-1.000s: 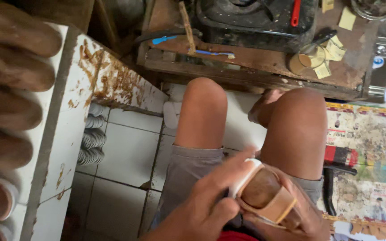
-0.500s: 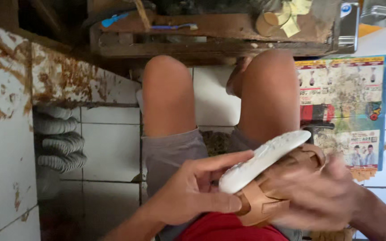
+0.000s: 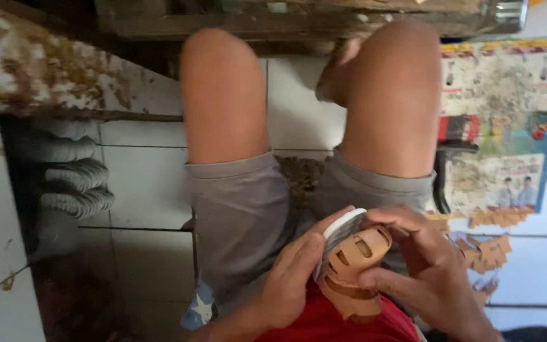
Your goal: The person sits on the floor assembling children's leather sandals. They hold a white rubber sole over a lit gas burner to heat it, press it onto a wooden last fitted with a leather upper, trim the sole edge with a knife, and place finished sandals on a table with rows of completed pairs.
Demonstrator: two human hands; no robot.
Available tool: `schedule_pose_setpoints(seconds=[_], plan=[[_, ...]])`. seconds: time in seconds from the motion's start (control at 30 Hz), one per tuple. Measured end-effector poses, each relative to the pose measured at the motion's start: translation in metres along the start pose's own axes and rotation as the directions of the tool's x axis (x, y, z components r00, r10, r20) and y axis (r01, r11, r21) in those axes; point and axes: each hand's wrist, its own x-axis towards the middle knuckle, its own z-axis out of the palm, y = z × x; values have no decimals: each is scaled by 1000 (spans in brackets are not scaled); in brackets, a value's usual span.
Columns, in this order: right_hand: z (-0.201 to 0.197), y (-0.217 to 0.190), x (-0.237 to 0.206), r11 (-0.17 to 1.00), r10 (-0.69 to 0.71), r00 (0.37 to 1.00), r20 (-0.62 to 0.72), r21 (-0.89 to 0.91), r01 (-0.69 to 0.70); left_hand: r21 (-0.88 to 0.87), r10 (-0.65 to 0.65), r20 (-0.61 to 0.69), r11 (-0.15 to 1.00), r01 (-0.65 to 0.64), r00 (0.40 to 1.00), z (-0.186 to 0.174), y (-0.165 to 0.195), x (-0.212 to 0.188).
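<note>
I sit with bare knees apart, in grey shorts and a red shirt. In my lap I hold a small tan leather sandal (image 3: 351,269) with cut-out straps and a white sole. My left hand (image 3: 292,278) grips its left side, thumb along the white sole's edge. My right hand (image 3: 428,272) wraps over it from the right, fingers curled around the strap end. The sandal is turned so its toe end points up, away from me.
A white tiled floor (image 3: 140,190) lies under my legs. A stack of grey ridged soles (image 3: 74,177) sits at the left under a stained white shelf. A printed poster (image 3: 508,120) lies at the right with tan leather scraps (image 3: 492,250) on its near edge. A wooden bench edge (image 3: 286,22) runs along the top.
The view has dropped toward my lap, and the bench top has left the frame. I have turned the sandal in my hands from lying sideways to its toe pointing away.
</note>
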Motion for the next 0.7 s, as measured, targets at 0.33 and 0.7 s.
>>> schedule_pose_setpoints(seconds=[0.33,0.7], plan=[[31,0,10,999,34,991,-133,6,-33,204,153,-255,974,-101,955,-11,-13,3],[40,-5,13,980,55,976,-210,-177,-93,205,140,-215,974,-96,966,-26,-20,0]])
